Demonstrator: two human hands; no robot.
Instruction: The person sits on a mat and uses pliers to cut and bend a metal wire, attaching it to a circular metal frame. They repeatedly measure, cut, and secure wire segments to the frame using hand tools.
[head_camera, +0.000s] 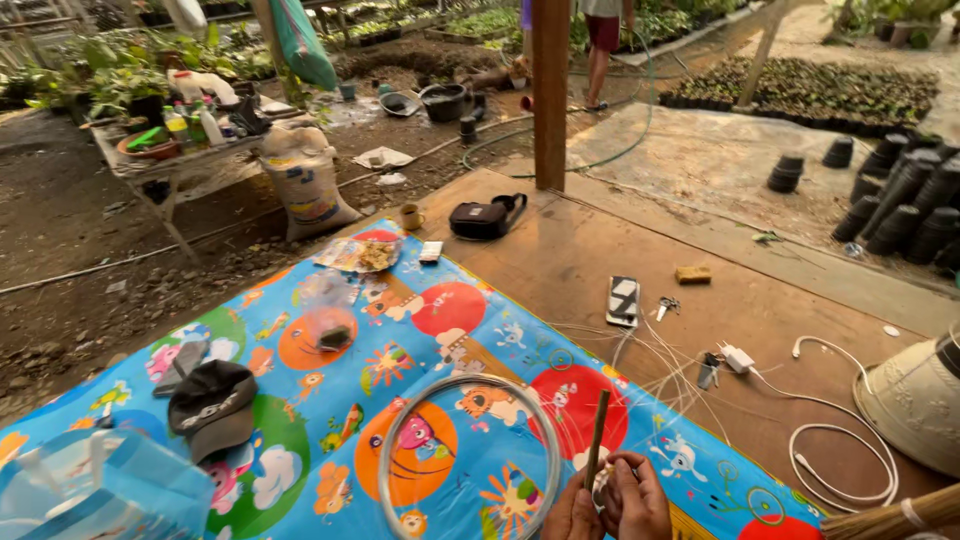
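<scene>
On patterned mat (400, 330), hands pinching thin stick (596, 440) (wire hoop (468, 455) beside)

Both hands, left hand (572, 515) and right hand (640, 500), cut off by bottom frame edge; wrists unseen. Grip on thin stick (597, 438) hidden behind fingers. Wire coil (470, 455) lower arc runs out of frame. Standing person (603, 40) cropped above waist at top edge. Pale pot (915, 400) clipped at right edge.
</scene>
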